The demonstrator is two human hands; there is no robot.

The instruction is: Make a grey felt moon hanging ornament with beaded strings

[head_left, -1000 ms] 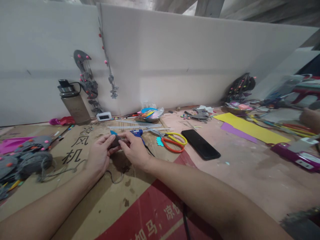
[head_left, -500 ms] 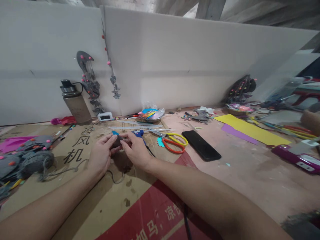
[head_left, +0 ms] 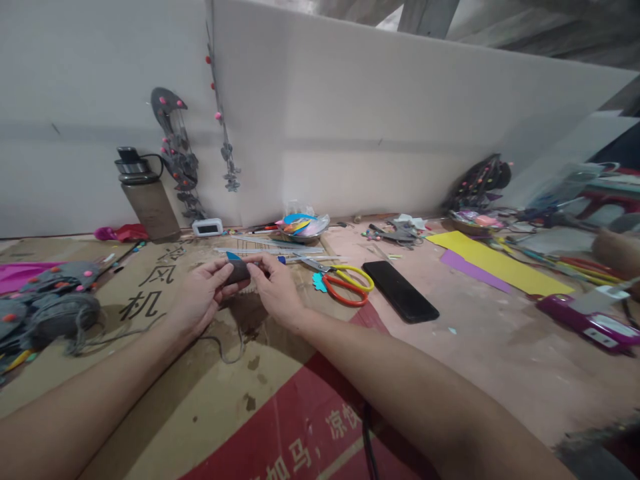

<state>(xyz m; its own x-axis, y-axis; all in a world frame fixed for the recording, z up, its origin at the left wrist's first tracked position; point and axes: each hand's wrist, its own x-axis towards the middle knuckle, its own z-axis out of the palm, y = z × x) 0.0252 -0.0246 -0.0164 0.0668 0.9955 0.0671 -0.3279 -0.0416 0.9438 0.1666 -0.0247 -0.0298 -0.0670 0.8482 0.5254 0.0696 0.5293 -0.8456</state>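
Between my two hands is a small dark grey felt-like piece with a pointed blue tip standing up from its left end. The fingers of my left hand pinch its left side. My right hand grips its right edge between thumb and fingers. A grey strand of yarn lies below on the cardboard and runs left toward a grey yarn ball. Just right of my right hand are scissors with yellow and red handles, beside a small turquoise cutout.
A black phone lies right of the scissors. Farther right are yellow paper and a purple power strip. A bottle, a small white clock and a bowl of scraps stand along the white panel. Another person's hand shows at right.
The view has shifted slightly. My fingers have spread a little along the grey piece, so more of it shows between them; both hands still hold it.
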